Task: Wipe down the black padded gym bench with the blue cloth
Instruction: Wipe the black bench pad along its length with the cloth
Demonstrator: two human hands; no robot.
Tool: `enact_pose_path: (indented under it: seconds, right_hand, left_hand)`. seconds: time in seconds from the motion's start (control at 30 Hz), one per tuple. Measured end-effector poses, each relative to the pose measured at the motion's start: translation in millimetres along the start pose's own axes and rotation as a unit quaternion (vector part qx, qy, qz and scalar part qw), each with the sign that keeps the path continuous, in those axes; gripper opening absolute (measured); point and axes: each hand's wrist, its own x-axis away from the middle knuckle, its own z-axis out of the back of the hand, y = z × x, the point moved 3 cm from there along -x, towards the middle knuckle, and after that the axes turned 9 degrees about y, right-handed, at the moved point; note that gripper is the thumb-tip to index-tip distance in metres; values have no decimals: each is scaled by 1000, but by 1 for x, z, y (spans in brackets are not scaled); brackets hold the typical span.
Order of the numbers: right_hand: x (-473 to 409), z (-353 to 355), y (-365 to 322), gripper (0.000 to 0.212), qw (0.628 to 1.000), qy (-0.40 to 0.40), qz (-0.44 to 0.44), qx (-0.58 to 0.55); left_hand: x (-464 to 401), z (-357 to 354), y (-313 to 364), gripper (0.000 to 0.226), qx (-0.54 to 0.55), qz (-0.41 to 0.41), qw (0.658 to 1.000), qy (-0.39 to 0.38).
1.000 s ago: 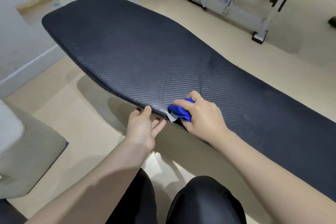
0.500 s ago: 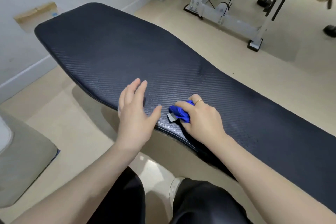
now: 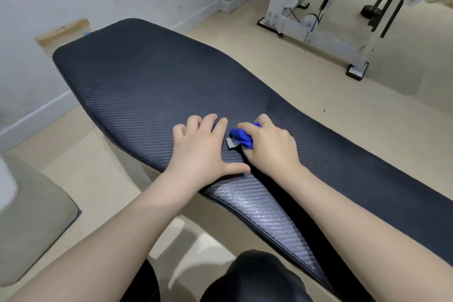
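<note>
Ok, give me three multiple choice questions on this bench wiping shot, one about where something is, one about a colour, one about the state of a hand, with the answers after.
1. Where is the cloth?
A. on the floor
B. bunched in the right hand on the bench
C. draped over the white machine

2. What colour is the cloth?
A. blue
B. red
C. yellow

3. How is the left hand?
A. gripping the cloth
B. hanging off the bench
C. resting on the pad, holding nothing

Answers: 1 B, the cloth is bunched under the right hand on the bench. 2 A, it shows bright blue. 3 C, the left hand lies on the pad beside the cloth.
</note>
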Motion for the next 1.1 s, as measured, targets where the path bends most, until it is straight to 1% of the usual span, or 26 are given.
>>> enact_pose_path:
  seconds: [0.07,0.17,0.23,0.27,0.3,0.37,0.4,0.43,0.5,0.57,0.63,0.7,0.73,0.77,0.83,0.93,0.97,1.03,1.1]
  right_hand:
    - [-17,-1,15,30,999,26,-26,18]
    - [-63,-3,57,30,987,67,-143,11]
    - [-81,-3,74,29,980,71,-189,4]
    - [-81,-2,73,29,980,65,-189,9]
    - [-76,-1,65,29,984,54,-170,19]
    - [-56,-1,38,28,995,33,-83,51]
    - [-43,-2,24,29,998,21,-32,53]
    - [-34,-3,16,30,999,12,-1,39]
    - [-38,-3,23,33,1000,6,-2,17]
    - [-65,-6,46,33,998,24,-50,15]
    - [-94,-6,71,30,989,48,-137,6]
    - [-112,-7,83,28,978,48,-205,-6]
    - [-114,-7,83,28,975,42,-220,-10]
    - [-110,-5,77,28,975,37,-218,-15]
    - [-91,-1,53,28,986,31,-164,-20]
    - [-50,-6,10,29,999,15,-31,-17]
    - [-44,-8,5,28,1000,9,-9,-19]
    - [-53,-9,13,29,1000,19,-8,-4]
    - [-77,-9,29,30,997,44,-66,13]
  left_hand:
    - [-8,-6,1,103,-30,-17,999,-1]
    - [-10,-16,3,94,-76,-48,996,-28]
    - [-11,-19,3,93,-72,-45,996,-37]
    - [-11,-19,3,93,-68,-43,996,-42]
    - [-11,-19,2,93,-64,-41,996,-47]
    - [-13,-20,2,93,-58,-39,996,-52]
    - [-14,-20,2,93,-57,-38,996,-56]
    - [-15,-19,3,92,-57,-37,996,-62]
    - [-18,-19,5,92,-52,-38,995,-73]
    - [-21,-18,6,91,-51,-42,995,-81]
    - [-21,-19,5,91,-56,-50,994,-82]
    - [-20,-20,3,93,-61,-53,994,-80]
    - [-19,-20,2,97,-63,-53,994,-75]
    - [-17,-19,1,104,-66,-57,994,-70]
    - [-15,-20,0,115,-68,-67,994,-60]
    - [-13,-22,-2,112,-60,-56,995,-58]
    - [-14,-21,-3,110,-59,-57,995,-58]
    - [-15,-20,-6,106,-55,-62,995,-58]
    - [-14,-18,-11,92,-23,-49,996,-67]
